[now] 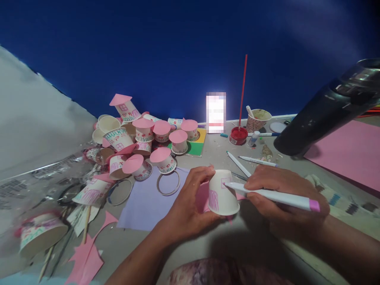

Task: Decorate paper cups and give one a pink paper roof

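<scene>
An upside-down white paper cup [224, 202] is gripped between the thumb and fingers of my left hand [190, 202]. It bears a filled-in pink door shape and a small pink square outline. My right hand [276, 194] is closed around a white marker [276, 197] with a pink end, and the marker's tip touches the cup at the square. Behind my hands lie two more white markers, one [238, 164] with a green tip and another [258, 161] beyond my right hand. Pink paper shows partly behind the held cup.
Decorated cups with pink cone roofs [162, 156] crowd the left side. Lilac paper [142, 209], tape rings [168, 183] and pink scraps [86, 259] lie nearer. A lit, blurred screen [215, 113], red pot [238, 136], marker cup [259, 120] and dark bottle [323, 114] stand behind.
</scene>
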`<state>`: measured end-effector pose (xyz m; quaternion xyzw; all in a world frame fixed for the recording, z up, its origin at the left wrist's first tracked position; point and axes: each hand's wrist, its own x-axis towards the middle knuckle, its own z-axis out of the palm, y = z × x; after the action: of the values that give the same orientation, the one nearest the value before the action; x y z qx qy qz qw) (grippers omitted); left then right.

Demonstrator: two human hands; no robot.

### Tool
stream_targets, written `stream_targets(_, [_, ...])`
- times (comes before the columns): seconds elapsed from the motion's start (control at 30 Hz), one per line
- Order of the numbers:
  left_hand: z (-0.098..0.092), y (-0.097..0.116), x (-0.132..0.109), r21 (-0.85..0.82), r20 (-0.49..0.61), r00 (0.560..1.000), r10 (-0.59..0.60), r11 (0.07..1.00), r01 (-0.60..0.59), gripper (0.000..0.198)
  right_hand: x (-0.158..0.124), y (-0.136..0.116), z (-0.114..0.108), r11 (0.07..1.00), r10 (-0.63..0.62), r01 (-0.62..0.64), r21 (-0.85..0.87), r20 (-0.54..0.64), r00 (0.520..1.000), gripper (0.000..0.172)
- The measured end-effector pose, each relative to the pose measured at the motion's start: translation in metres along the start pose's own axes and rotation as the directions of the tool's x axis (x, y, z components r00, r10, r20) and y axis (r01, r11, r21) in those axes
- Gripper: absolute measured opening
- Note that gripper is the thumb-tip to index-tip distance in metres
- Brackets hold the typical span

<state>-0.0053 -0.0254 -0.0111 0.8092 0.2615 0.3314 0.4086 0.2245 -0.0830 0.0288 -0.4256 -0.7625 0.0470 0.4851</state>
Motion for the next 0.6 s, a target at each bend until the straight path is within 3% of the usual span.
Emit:
stream_targets(0.4, [-0.0014, -0.0056, -0.0041, -0.162, 0.002, 0.996, -0.088, 0.983, 0.087, 0.083, -0.002, 0.0021, 0.0012, 0.999, 0.033, -0.03, 0.028, -0.123, 0.992, 0.018])
stream_targets(0.6, [-0.0017, -0.0038, -0.0034, -0.157, -0.001, 0.996, -0.086, 0.984, 0.085, 0.082, 0.0025, -0.0001, -0.0008, 0.999, 0.04, -0.04, 0.003, -0.1, 0.994, 0.017])
